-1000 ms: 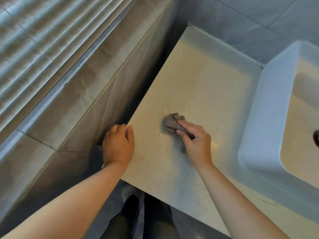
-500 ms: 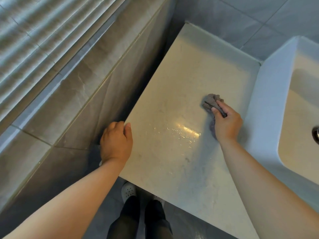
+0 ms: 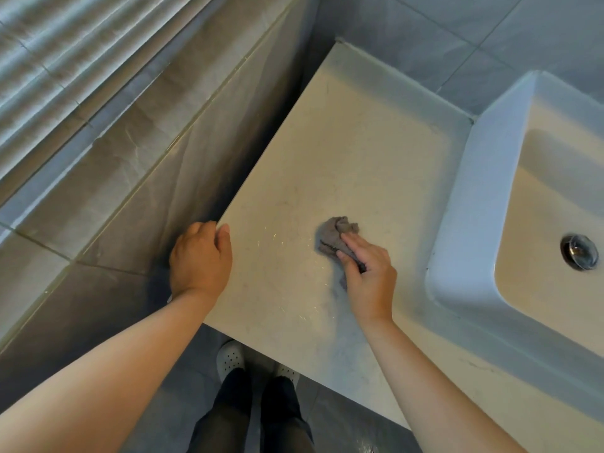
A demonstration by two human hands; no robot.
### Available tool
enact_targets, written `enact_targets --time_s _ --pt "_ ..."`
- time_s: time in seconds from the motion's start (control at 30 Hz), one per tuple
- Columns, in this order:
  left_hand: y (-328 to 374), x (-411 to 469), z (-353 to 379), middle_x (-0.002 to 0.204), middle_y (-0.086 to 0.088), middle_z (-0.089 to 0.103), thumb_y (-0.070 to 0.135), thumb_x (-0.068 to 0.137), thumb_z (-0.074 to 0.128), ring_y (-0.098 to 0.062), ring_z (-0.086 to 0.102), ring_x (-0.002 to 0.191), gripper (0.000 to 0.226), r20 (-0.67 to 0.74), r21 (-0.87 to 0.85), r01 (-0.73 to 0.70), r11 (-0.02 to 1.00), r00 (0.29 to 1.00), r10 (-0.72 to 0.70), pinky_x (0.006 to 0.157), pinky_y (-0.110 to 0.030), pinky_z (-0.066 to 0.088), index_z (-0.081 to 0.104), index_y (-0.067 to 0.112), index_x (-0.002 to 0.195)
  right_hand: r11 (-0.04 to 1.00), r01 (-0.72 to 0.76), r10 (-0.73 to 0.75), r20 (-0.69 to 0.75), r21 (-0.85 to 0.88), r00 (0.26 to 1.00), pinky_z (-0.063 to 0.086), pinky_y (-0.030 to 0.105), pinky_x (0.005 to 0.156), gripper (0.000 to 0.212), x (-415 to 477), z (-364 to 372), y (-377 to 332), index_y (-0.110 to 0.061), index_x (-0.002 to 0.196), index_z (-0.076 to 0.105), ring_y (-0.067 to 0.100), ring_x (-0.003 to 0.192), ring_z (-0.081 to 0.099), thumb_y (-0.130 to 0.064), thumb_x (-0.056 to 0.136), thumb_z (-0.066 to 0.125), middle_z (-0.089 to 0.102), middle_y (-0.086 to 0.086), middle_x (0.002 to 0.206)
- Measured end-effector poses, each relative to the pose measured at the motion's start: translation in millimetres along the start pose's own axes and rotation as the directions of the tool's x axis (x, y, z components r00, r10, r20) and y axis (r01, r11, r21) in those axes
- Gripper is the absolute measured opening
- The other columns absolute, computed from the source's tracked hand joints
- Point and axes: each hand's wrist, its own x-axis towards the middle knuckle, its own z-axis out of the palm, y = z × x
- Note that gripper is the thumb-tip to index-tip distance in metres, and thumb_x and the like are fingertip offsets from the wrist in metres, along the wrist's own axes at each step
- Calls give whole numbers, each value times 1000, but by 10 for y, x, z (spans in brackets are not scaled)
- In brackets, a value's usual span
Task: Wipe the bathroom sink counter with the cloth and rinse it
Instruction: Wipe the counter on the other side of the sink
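A crumpled grey cloth (image 3: 333, 237) lies on the pale stone counter (image 3: 353, 152), near its middle. My right hand (image 3: 367, 276) presses down on the cloth with its fingers curled over it, and part of the cloth is hidden under my palm. My left hand (image 3: 199, 259) grips the counter's left edge, thumb on top and fingers curled over the side. Thin wet streaks glint on the counter between my hands. The white rectangular sink basin (image 3: 464, 204) stands on the counter at the right, with a chrome drain (image 3: 579, 251) in its bottom.
A grey tiled wall (image 3: 137, 165) runs close along the counter's left side, with window blinds (image 3: 65, 53) above it. Grey wall tiles (image 3: 457, 34) back the counter. Below the front edge are my legs and white perforated shoes (image 3: 230, 358) on the floor.
My right hand swept the cloth from the counter's middle to the right near the basin, then back left to the middle. My left hand stayed on the left edge.
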Motion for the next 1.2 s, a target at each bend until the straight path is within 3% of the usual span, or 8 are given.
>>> enact_targets --time_s 0.13,0.3,0.4,0.53,0.63,0.9,1.07,1.2 --pt "11 8 -10 90 -9 58 37 99 30 -24 53 75 41 16 -10 8 1000 1000 -8 66 -39 46 58 9 87 984 -99 104 -27 146 994 43 22 100 39 -119 -106 -141 -26 113 65 8 112 58 -4 82 70 59 -25 110" --pt "7 7 -1 90 -10 58 37 99 31 -25 53 74 42 10 3 11 1000 1000 -11 65 -40 46 58 8 86 976 -193 218 -348 104 912 44 28 100 34 192 -355 143 -12 120 65 15 112 60 -10 86 64 64 -4 118" --pt "11 6 -5 89 -9 58 37 99 30 -24 53 74 42 10 -2 7 1000 1000 -7 65 -40 46 58 8 88 951 -307 297 -400 40 867 41 29 104 34 331 -415 308 -6 122 63 20 118 57 -7 88 62 63 5 125" --pt "10 4 -7 90 -9 58 37 99 31 -23 53 74 41 11 -6 8 1000 1000 -8 66 -39 47 59 9 89 915 -402 339 -459 -43 821 32 20 102 35 386 -276 372 -1 125 60 27 123 52 -6 90 59 60 12 129" --pt "5 6 -2 88 -8 57 36 99 32 -22 51 73 40 7 -4 6 1000 1000 -6 63 -37 44 58 9 87 881 -466 373 -492 -77 787 30 27 105 36 436 -174 391 1 128 57 31 125 48 -8 92 55 57 15 133" --pt "12 3 0 87 -8 57 34 99 33 -20 48 70 38 -18 12 1 1000 1000 -1 61 -33 36 57 9 84 910 -344 244 -371 -231 896 41 38 100 35 208 -160 344 0 125 59 32 115 56 -13 92 57 63 14 124" --pt "12 0 4 89 -9 58 35 99 33 -20 48 72 38 -11 9 3 1000 1000 -3 62 -34 37 58 8 87 948 -222 162 -257 -226 953 42 31 95 35 -130 15 47 -6 126 60 28 112 55 -14 92 59 62 10 126" --pt "10 2 7 89 -12 58 33 99 34 -21 47 72 38 -17 11 2 1000 1000 -2 62 -34 37 58 6 86 981 -189 183 -107 -44 977 40 22 100 37 -295 -5 -131 -10 126 60 14 117 55 -8 89 63 60 0 127"
